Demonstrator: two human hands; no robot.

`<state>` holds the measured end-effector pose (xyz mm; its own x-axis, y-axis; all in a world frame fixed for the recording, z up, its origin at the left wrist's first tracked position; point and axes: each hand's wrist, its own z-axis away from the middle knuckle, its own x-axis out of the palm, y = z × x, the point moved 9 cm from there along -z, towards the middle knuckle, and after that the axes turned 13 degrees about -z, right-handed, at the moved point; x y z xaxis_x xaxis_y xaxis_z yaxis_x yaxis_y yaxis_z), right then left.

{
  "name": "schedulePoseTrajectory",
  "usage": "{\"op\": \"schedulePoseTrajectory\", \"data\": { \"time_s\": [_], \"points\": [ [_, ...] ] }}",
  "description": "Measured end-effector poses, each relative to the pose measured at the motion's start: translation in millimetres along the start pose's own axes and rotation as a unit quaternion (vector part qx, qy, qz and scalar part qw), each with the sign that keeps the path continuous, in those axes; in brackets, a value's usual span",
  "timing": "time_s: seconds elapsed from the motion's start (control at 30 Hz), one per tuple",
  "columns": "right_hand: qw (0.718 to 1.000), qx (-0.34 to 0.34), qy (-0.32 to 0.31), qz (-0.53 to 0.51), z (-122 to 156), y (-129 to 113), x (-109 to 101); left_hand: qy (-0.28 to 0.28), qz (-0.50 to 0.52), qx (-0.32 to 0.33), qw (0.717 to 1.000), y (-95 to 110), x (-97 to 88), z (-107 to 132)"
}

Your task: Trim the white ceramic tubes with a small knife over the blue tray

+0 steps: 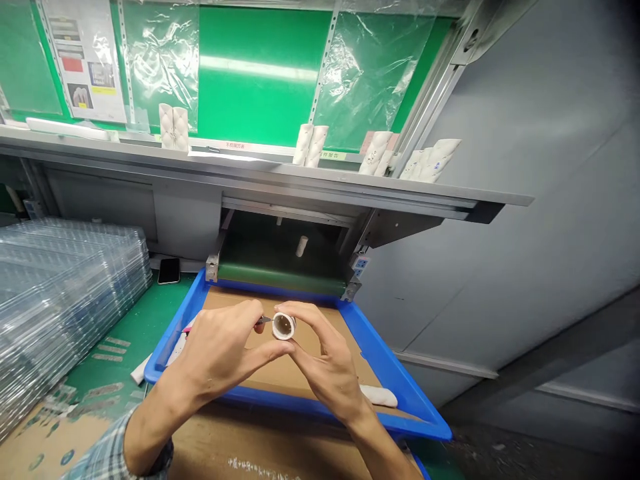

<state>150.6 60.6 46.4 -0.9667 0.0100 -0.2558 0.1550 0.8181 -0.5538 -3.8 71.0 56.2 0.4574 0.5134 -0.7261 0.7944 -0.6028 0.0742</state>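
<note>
My right hand (327, 360) grips a short white tube (284, 326), thumb and fingers around its side. The tube's hollow open end faces me. In my left hand (220, 350) is a slim knife (265, 321), its metal tip at the tube's rim and most of its handle hidden by my fingers. A pinkish-red bit shows behind that hand, perhaps the handle's end. My left thumb reaches to the tube's lower edge. Both hands are above a blue tray (400, 363) lined with cardboard.
A green conveyor belt (270, 267) carrying small white tubes (301, 246) ends at the tray's far side. Stacked clear plastic trays (75, 287) and a phone (169, 271) sit left. Quilted white tubes (174, 128) stand on the shelf (240, 170) above. A white piece (379, 396) lies in the tray.
</note>
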Motion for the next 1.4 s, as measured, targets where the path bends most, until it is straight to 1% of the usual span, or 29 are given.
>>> {"op": "schedulePoseTrajectory", "data": {
  "time_s": [0.17,0.3,0.63,0.73,0.8,0.87,0.93,1.0,1.07,1.13,1.2,1.23,1.3,1.4],
  "points": [
    [1.0,-0.003,-0.009,0.011,1.7,-1.2,0.1,0.011,-0.028,0.006,1.0,3.2,-0.3,0.6],
    [1.0,0.003,-0.007,0.015,2.2,-0.2,-0.7,0.002,-0.038,0.006,0.999,2.8,1.4,0.4],
    [1.0,-0.009,-0.002,0.023,0.8,-6.0,-0.7,-0.022,-0.04,0.014,0.999,4.5,4.4,1.8],
    [1.0,-0.014,-0.002,0.024,2.1,-5.3,-0.7,-0.036,-0.025,0.016,0.999,5.7,5.1,1.3],
    [1.0,-0.006,0.009,0.022,3.6,-1.2,-1.3,-0.055,0.014,0.022,0.998,7.6,6.9,0.9],
    [0.999,0.025,0.04,-0.001,4.8,7.9,-4.8,-0.071,0.067,0.018,0.995,7.6,8.1,0.6],
    [0.991,0.081,0.085,-0.068,6.0,21.7,-10.0,-0.075,0.116,-0.005,0.99,3.2,8.2,0.2],
    [0.968,0.147,0.117,-0.168,7.2,36.4,-10.6,-0.073,0.149,-0.029,0.986,-2.3,9.9,0.2],
    [0.936,0.207,0.122,-0.259,8.6,48.1,-5.3,-0.078,0.167,-0.016,0.983,-1.4,14.8,0.4],
    [0.907,0.254,0.111,-0.318,11.1,56.4,2.8,-0.063,0.157,0.032,0.985,5.6,17.6,0.7],
    [0.889,0.284,0.095,-0.347,14.9,62.6,10.2,-0.01,0.13,0.078,0.988,12.9,13.5,1.2],
    [0.888,0.289,0.086,-0.347,16.3,64.9,12.8,0.024,0.119,0.091,0.988,15.1,8.9,1.7],
    [0.903,0.282,0.056,-0.321,16.4,66.9,16.8,0.075,0.121,0.1,0.985,18.5,-2.3,2.7],
    [0.922,0.263,0.007,-0.282,11.1,67.5,21.1,0.106,0.152,0.118,0.976,27.6,-23.6,6.3]
  ]
}}
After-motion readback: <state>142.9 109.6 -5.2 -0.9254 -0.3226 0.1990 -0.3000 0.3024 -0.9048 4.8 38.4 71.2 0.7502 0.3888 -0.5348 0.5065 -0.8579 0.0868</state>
